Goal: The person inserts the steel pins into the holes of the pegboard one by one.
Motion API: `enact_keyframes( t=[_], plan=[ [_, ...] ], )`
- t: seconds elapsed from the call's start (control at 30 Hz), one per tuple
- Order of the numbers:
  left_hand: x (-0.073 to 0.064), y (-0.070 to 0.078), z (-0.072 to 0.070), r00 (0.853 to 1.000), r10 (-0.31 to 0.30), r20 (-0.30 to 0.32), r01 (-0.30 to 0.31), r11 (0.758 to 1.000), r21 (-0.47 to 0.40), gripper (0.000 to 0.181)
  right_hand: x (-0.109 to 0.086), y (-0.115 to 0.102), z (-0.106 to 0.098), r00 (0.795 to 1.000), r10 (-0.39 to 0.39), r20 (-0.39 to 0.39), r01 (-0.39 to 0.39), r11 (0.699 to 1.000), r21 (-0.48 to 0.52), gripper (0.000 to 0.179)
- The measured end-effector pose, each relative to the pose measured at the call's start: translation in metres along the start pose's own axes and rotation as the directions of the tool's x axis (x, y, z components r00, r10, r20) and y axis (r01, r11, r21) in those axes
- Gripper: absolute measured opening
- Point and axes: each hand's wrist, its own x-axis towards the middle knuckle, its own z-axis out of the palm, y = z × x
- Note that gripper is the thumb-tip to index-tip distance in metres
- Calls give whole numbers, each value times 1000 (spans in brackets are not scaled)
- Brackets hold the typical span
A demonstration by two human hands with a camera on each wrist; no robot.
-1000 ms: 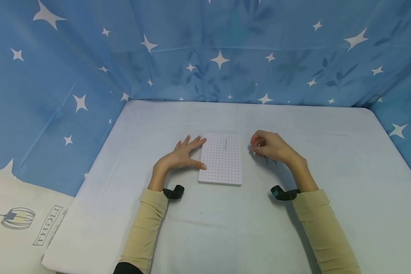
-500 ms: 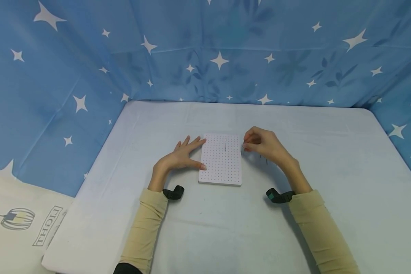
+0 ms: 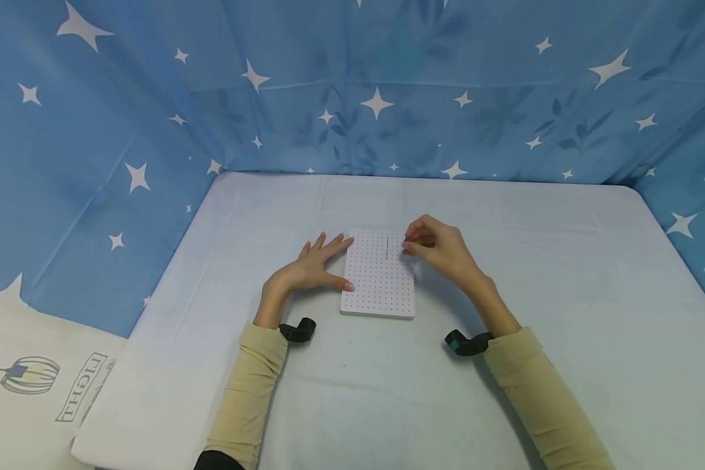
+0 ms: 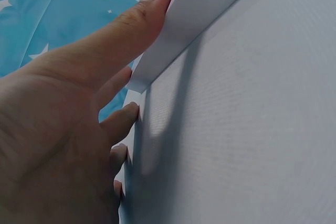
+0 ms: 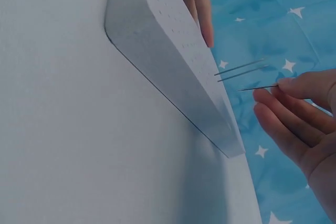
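A white board (image 3: pixel 377 287) with rows of small holes lies flat on the table. My left hand (image 3: pixel 311 266) spreads its fingers at the board's left side, with the thumb (image 4: pixel 152 3) and forefinger touching its edge. Over the board's upper right, my right hand (image 3: pixel 440 249) pinches a thin needle (image 5: pixel 255 87) between thumb and forefinger. Its tip points at the board's face and looks apart from it. Two similar needles (image 5: pixel 241 70) stand up from the holes nearby; in the head view they look like a dark line (image 3: pixel 387 248).
A white cloth covers the table (image 3: pixel 352 405). Blue star-patterned fabric (image 3: pixel 352 85) hangs behind and at both sides. Black wrist cameras (image 3: pixel 469 343) sit on both wrists. A cream printed cloth (image 3: pixel 29 391) is at the lower left.
My right hand has moved left with the needle, from the table beside the board to over its upper right. Thin needles seen on the table earlier are now out of sight. My left hand stays put.
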Motion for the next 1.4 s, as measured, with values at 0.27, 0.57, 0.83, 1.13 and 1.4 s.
enact_keyframes(
  t=[0.27,0.57,0.83,1.13,1.4],
  plan=[
    [0,-1,0,1000,-3,-4,3,1000,4,106,-1,-2,11,1000,-24,-10,24,1000,-1,17],
    [1,-1,-2,1000,2,-6,-2,1000,-1,106,0,-4,19,997,-74,-12,74,997,6,17],
    [1,-1,-2,1000,1,-1,-1,1000,8,105,0,-6,23,998,-61,-3,61,998,-4,16],
    [0,-2,-2,1000,11,-3,-11,1000,-3,105,-1,-6,28,996,-93,10,94,995,-29,16],
    [0,-1,-2,1000,12,-4,-12,1000,-7,105,-2,-4,32,993,-115,6,115,991,-65,17]
  ],
)
